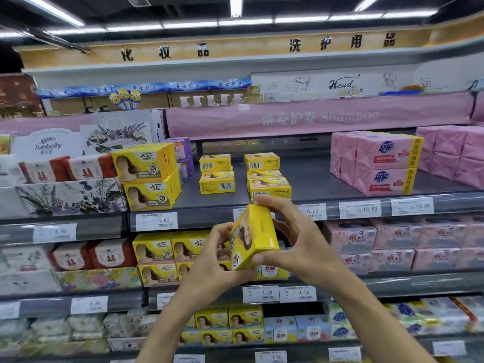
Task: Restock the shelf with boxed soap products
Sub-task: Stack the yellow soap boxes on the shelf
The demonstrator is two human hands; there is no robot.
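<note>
A shop aisle under strip ceiling lights (235,6), with a pink banner (319,116) reading "Shampoo" above a dark grey shelf (314,179) that is bare through its middle and back. Along the shelf's front edge run white price tags (156,221), at least five in view. On the shelf, at the left, two large yellow boxes (149,176) are stacked one on the other, faces forward. Further right are two low stacks of small boxes: the middle stack (216,174) seems to hold three and the right stack (267,176) perhaps four, though the rows overlap and blur, so the count is unsure. At the far right, two pink packs (385,163) with blue logos sit stacked, with more pink packs beside them. The held box (252,237), yellow and tilted, is in the air just in front of the shelf edge, below the right stack. The left hand (212,260) grips its lower end with curled fingers, and the right hand (301,237) clasps it with fingers over the top corner and thumb against its lower side.
</note>
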